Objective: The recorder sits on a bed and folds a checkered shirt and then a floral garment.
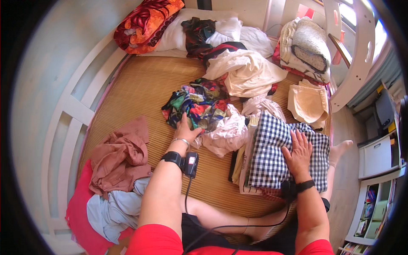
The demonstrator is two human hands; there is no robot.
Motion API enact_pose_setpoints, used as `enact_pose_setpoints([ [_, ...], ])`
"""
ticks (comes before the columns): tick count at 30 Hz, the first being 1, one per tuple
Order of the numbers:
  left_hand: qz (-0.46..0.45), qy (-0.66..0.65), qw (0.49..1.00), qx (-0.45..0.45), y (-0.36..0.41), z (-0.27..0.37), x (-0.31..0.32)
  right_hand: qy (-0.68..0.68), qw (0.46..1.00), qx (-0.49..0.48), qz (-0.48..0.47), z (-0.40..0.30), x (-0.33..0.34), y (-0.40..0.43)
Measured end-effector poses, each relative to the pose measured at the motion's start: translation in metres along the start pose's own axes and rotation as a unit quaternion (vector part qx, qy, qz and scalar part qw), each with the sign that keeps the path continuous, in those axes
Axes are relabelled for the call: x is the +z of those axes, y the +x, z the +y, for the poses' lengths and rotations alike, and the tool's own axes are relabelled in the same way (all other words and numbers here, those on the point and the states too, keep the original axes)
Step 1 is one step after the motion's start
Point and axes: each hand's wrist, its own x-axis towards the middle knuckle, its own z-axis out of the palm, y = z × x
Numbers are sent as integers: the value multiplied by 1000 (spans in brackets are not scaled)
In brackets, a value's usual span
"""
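Note:
My left hand (186, 130) reaches to the near edge of a crumpled multicoloured printed cloth (199, 106), fingers spread; whether it grips any fabric is not plain. A crumpled pale pink garment (226, 135) lies just right of it. My right hand (299, 153) rests flat, fingers apart, on a folded black-and-white checked cloth (267, 153), which tops a stack of folded fabrics. Beyond the printed cloth lies a cream garment (248, 75), loosely heaped. At the left are a rumpled brownish-pink shirt (122, 153) and a light blue garment (118, 210).
A woven mat (153, 76) covers the bed inside white wooden rails (78, 110). A rolled orange-red blanket (146, 27), white pillows (173, 32) and a folded quilt (309, 47) line the far end. A folded beige cloth (307, 103) sits at right. My legs are crossed in front.

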Motion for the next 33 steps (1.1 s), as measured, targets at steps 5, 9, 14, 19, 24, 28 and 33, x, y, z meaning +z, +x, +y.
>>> enact_pose_setpoints([
  [5, 22, 78, 996, -37, 1, -3, 6, 11, 1000, 3, 13, -1, 0, 0],
  [9, 72, 28, 997, -11, 0, -27, -27, 24, 1000, 16, -2, 0, -2, 1],
  [14, 147, -510, 847, -30, -57, -50, -98, 25, 999, 26, -14, -1, -2, -1],
  [19, 85, -728, 680, -10, -162, -22, -162, 33, 997, 33, -65, 2, -10, 5],
  [24, 39, -763, 642, 72, -222, 22, -200, 199, 979, -31, -16, -20, -51, 1],
  [28, -13, -765, 621, 170, -258, 67, -201, 464, 858, -222, -3, -77, -89, -49],
  [33, -181, -721, 662, 93, -304, 142, -164, 583, 692, -408, -121, -126, -90, -111],
])
